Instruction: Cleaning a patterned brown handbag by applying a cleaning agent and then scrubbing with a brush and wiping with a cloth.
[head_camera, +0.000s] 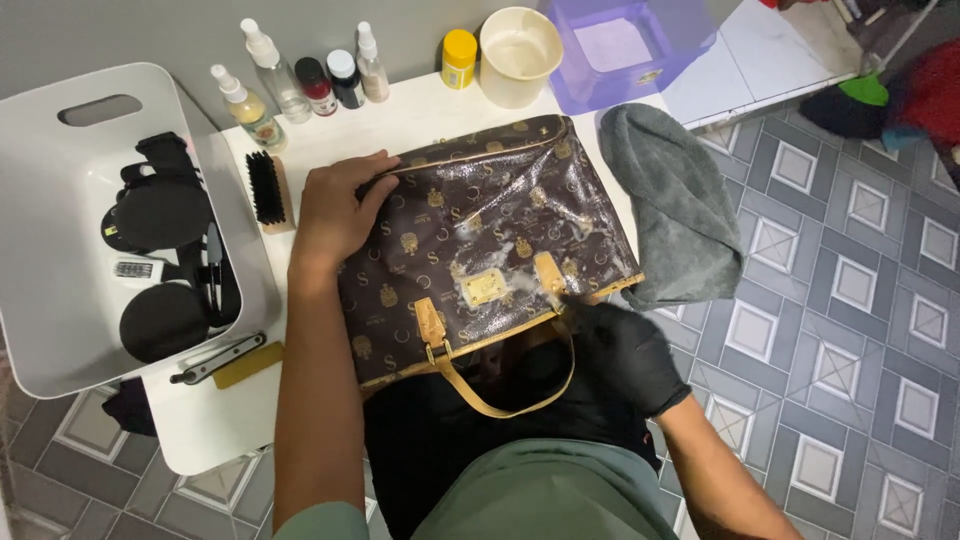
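- Handbag lies flat mid-table, foamy near its gold plate.
- Your bare left hand presses its far-left corner, fingers spread.
- Your gloved right hand scrubs the near edge, looks mid-clean; whether it grips something, can't tell.
- Probably wipe next; grey towel sits right.

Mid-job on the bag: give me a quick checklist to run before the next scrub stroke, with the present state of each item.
1. Bag flat on the table: ok, though its lower edge and strap hang past the table edge.
2. Left hand steadying the bag: ok, palm pressed on its upper left corner.
3. Right hand gloved: ok, black glove on, at the bag's lower right edge.
4. Foam on the working spot: ok, white suds around the gold plate.
5. Tool in the right hand: cannot tell, hidden by the glove.
6. Grey towel within reach: ok, draped over the table edge beside the bag.
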